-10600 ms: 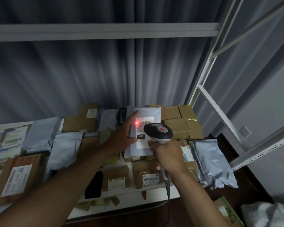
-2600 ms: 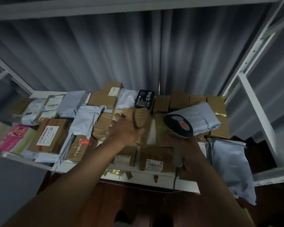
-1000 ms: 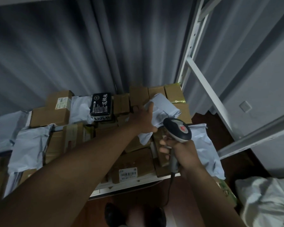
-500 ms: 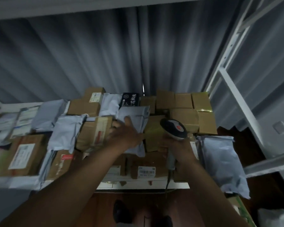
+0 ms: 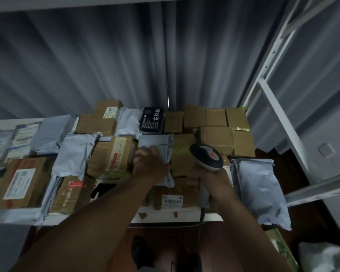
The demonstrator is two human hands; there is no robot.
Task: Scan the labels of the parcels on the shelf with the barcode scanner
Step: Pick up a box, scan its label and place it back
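Only the head view here, so: your left hand (image 5: 150, 166) has its fingers curled down over a grey poly mailer (image 5: 159, 146) lying on top of the pile in the middle of the shelf (image 5: 177, 213), between a taped cardboard box (image 5: 111, 155) on its left and the stacked brown boxes (image 5: 217, 134) at the back right. Your right hand (image 5: 210, 178) is wrapped tight round the handle of the barcode scanner (image 5: 206, 158), head pointing away from you over the parcels, cable hanging below the shelf edge. That mailer looks soft and light to me, floppy plastic that'll crumple and slide under your fingers, so I'd pinch it by an edge or corner and not from the middle, then flip or flatten it so the label sits smooth. No label showing on the side facing up, just plain grey crinkled film with a seam line. There's another, bigger grey mailer (image 5: 257, 191) drooping off the right end of the shelf, a black box with white lettering (image 5: 152, 120) at the back, and a carton with a barcode label (image 5: 172, 201) on the front edge that looks easy to hit without lifting.
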